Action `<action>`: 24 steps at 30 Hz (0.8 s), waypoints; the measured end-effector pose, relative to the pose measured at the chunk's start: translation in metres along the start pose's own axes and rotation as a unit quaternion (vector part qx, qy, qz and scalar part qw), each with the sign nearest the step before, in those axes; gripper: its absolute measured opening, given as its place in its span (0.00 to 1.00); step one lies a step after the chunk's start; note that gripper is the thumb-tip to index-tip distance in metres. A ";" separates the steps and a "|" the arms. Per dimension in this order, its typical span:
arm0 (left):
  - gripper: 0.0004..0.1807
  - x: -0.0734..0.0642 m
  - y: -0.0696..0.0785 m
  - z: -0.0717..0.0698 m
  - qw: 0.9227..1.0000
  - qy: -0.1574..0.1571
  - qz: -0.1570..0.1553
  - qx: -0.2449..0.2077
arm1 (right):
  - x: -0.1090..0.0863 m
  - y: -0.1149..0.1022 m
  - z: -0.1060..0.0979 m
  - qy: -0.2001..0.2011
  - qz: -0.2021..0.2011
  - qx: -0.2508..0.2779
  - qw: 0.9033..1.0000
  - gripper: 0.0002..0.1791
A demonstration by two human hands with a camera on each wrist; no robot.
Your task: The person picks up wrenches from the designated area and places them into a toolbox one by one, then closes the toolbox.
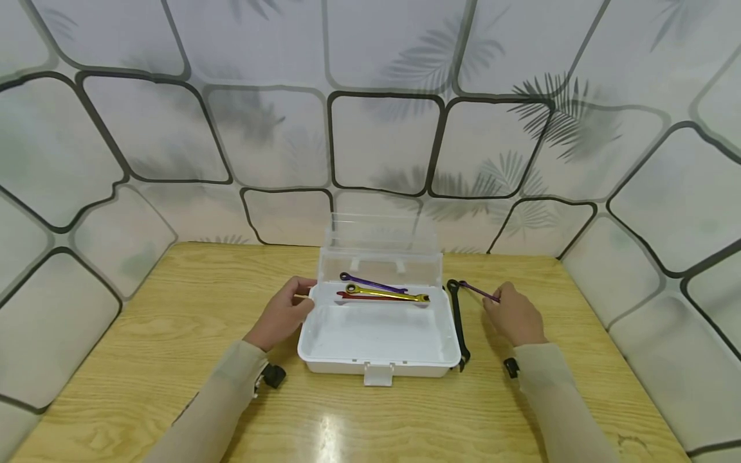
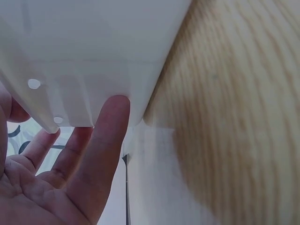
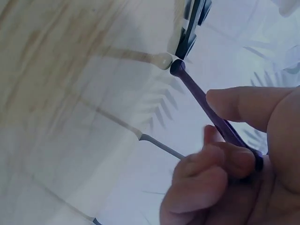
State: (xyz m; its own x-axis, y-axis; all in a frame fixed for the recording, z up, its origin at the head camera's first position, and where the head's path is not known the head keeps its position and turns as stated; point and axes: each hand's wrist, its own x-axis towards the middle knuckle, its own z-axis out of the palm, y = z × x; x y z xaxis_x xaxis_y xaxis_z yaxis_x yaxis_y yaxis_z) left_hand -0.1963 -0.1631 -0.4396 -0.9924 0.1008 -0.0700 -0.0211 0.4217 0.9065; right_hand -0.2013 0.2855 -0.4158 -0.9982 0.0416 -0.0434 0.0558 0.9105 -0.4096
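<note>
A white plastic toolbox [image 1: 379, 331] with its clear lid [image 1: 379, 247] raised stands on the table. My left hand [image 1: 286, 310] holds its left wall, with fingertips on the outside in the left wrist view. At the box's back lie a purple wrench [image 1: 373, 283], a gold ratchet wrench [image 1: 388, 293] and a partly hidden red wrench [image 1: 370, 298]. Beside the right wall is a black wrench [image 1: 457, 321]. My right hand [image 1: 515, 315] pinches another, small purple wrench [image 3: 201, 96]; its ring end points left, close to the black wrench's upper end. Whether they touch, I cannot tell.
The wooden table [image 1: 370, 424] reaches back to a patterned wall covering [image 1: 382, 145] that also rises on both sides. A white latch [image 1: 378, 374] hangs at the toolbox's front. Dark wrist devices [image 1: 273, 375] sit on both wrists.
</note>
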 end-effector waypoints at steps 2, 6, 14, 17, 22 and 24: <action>0.25 0.000 0.000 0.000 1.000 -0.002 0.000 -0.002 | 0.001 0.000 0.002 0.006 0.001 -0.001 1.000 0.21; 0.25 0.000 0.001 -0.001 1.000 -0.002 -0.005 -0.003 | 0.002 0.000 0.004 0.026 -0.002 -0.008 1.000 0.20; 0.25 0.000 0.002 -0.001 1.000 -0.003 -0.010 -0.003 | 0.002 -0.001 0.004 0.034 -0.009 -0.013 0.999 0.15; 0.26 -0.001 0.002 -0.001 1.000 -0.004 -0.011 -0.002 | 0.001 0.000 0.005 0.022 -0.006 -0.018 1.000 0.15; 0.26 -0.001 0.002 -0.001 1.000 -0.006 -0.008 -0.003 | 0.002 0.000 0.005 0.014 -0.001 -0.020 1.000 0.15; 0.26 -0.001 0.002 -0.001 1.000 -0.005 -0.007 -0.004 | 0.002 0.000 0.005 0.012 0.002 -0.019 1.000 0.16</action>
State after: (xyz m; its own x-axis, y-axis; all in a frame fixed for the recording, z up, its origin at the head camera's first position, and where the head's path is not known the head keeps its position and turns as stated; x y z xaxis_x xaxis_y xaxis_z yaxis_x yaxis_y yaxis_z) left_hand -0.1953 -0.1631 -0.4371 -0.9906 0.1044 -0.0882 -0.0369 0.4167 0.9083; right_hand -0.2027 0.2831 -0.4207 -0.9982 0.0550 -0.0227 0.0595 0.9256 -0.3739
